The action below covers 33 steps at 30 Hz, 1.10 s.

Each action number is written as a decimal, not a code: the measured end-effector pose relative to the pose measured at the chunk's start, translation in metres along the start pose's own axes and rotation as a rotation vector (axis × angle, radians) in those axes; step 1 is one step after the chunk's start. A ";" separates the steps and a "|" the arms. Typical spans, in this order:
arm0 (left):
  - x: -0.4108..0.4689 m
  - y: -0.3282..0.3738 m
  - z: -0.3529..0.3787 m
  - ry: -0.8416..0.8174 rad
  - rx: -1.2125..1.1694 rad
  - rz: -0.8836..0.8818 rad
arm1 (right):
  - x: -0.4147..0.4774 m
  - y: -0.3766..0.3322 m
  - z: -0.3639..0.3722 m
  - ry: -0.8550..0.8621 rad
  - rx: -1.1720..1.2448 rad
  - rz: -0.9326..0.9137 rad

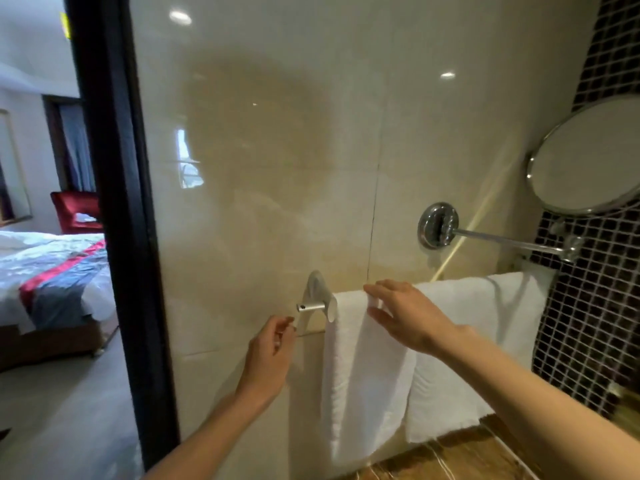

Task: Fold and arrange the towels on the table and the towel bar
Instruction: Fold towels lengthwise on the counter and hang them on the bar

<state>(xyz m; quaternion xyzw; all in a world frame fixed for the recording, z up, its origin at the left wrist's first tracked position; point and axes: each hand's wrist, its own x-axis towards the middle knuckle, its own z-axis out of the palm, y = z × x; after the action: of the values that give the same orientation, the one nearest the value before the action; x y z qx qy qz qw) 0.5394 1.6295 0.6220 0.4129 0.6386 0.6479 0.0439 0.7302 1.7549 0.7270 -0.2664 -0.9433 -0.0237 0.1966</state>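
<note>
The right hand point(408, 317) reaches in over the top of the narrow white towel point(360, 375). Its fingers point(372, 289) are straight and spread, with the thumb held apart below them. The fingertips lie against the towel's fold just where it passes over the towel bar point(311, 307). The view is too soft to say whether a pinch of cloth sits between thumb and forefinger. The left hand point(270, 351) hangs just below and to the left of the bar's wall bracket point(316, 289). Its fingers are loosely curled toward the palm with nothing in them, and it is clear of both bracket and towel. The narrow towel drapes from the left end of the bar, right beside the bracket, and falls in a long folded strip toward the desk point(450, 459), a brown veined surface at the bottom edge. A wider white towel point(478, 334) hangs on the same bar just to the right, its near edge tucked behind the narrow one and its lower hem close above the desk. Only the bar's short metal end stub shows, as the rest is covered by cloth. Above the towels a chrome wall mount point(438, 225) carries an arm out to a round mirror point(588, 157), set in front of the dark mosaic tiles point(595, 306). Left of the glossy cream wall stands a dark door frame point(114, 202). Beyond it are a bed point(52, 271) with a red and grey runner and a red chair point(76, 209). A small yellow tag point(64, 26) shows at the frame's upper edge, and any writing on it is too blurred to read.
</note>
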 end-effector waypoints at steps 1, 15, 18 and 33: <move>0.008 0.008 -0.005 0.007 -0.008 0.014 | -0.001 0.000 -0.001 -0.001 0.005 0.009; 0.045 0.125 0.037 -0.432 1.167 0.580 | -0.008 0.002 -0.017 -0.043 -0.033 0.110; 0.037 0.127 0.056 -0.442 1.337 0.573 | -0.013 0.004 -0.018 -0.120 -0.048 0.146; 0.045 0.131 0.080 -0.496 1.069 0.556 | -0.013 0.031 -0.017 -0.135 0.046 0.182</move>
<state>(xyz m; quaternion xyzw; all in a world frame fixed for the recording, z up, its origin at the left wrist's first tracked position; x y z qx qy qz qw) 0.6183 1.6954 0.7440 0.6649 0.7132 0.1137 -0.1906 0.7623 1.7720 0.7355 -0.3472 -0.9266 0.0339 0.1401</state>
